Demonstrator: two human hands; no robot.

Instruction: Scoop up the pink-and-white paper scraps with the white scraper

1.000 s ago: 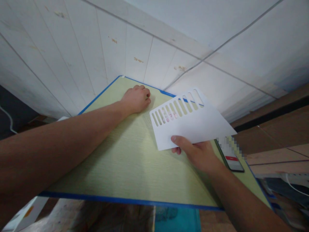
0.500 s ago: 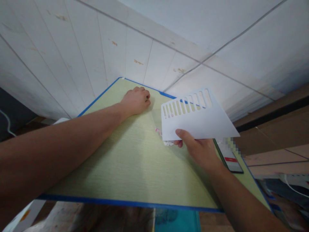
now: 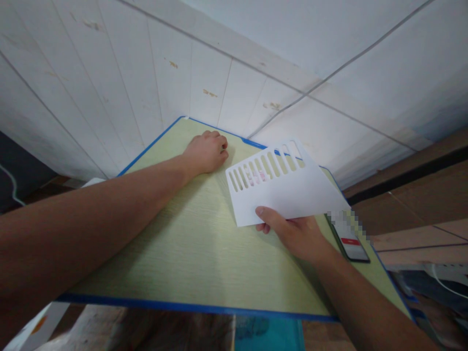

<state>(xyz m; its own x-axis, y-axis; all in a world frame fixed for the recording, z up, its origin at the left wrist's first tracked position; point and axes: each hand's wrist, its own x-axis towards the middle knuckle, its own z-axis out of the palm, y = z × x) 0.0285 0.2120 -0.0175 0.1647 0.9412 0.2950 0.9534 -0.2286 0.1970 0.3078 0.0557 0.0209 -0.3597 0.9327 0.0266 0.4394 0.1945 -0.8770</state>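
My right hand [image 3: 288, 229] grips a thin white card [image 3: 278, 195] by its near edge, thumb on top and fingers underneath. A row of rounded slots, graded in length, is cut along the card's far side. Through some slots shows a small pink-and-white item [image 3: 260, 174], mostly hidden by the card; I cannot tell its kind. To the left, my left hand [image 3: 207, 151] rests on the table [image 3: 175, 243] with fingers curled closed. Whatever it holds, if anything, is hidden inside the fingers.
A phone [image 3: 354, 246] with a lit screen lies at the table's right edge. White plank walls [image 3: 168, 92] stand beyond the blue-edged tabletop, with a grey cable [image 3: 329, 73] running along them. Something turquoise [image 3: 268, 334] shows below the front edge.
My right hand has moved the white card left and toward me, so the pink-and-white item now shows through its slots. My left hand stays in place.
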